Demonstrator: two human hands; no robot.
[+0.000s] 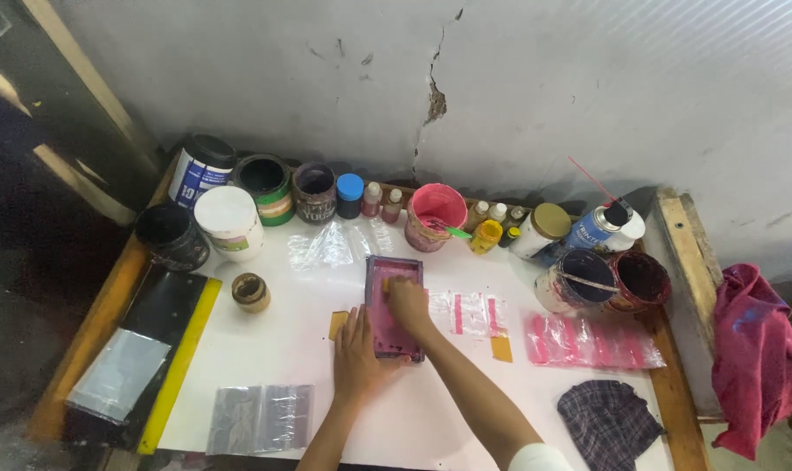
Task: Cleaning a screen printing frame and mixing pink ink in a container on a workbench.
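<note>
While pressed flat on white tabletop [265, 349], small rectangular screen frame [394, 307], pink-stained, ink-smeared mesh inside. Right hand [408, 300] on top of frame, fingers curled down onto a small tan squeegee-like piece at upper mesh; grip looks closed but exact hold hard to tell. Left hand [357, 358] w/ fingers spread & extended, palm down, fingertips against frame's lower-left edge, steadying it. Both forearms reaching up from bottom of view, right crossing diagonally, wrist bent down over frame.

Just left of left fingers: tan tape tab [338, 324]. Right of right fingers: clear plastic pouches w/ pink stripes [471, 313], then stack of pink-printed bags [592, 341]. Beyond fingertips, near wall: pink-coated ink tub [435, 215] w/ green stirrer, round dark jars [314, 190], white lidded tub [228, 220], small dropper bottles [487, 234], spray can [598, 225], two open paint cans [612, 279]. Far left of hands: black & yellow long squeegee [179, 353], shiny foil sheets [260, 419]. Lower right: dark checked rag [607, 419]; crumpled red cloth [754, 358] on wooden rail.
</note>
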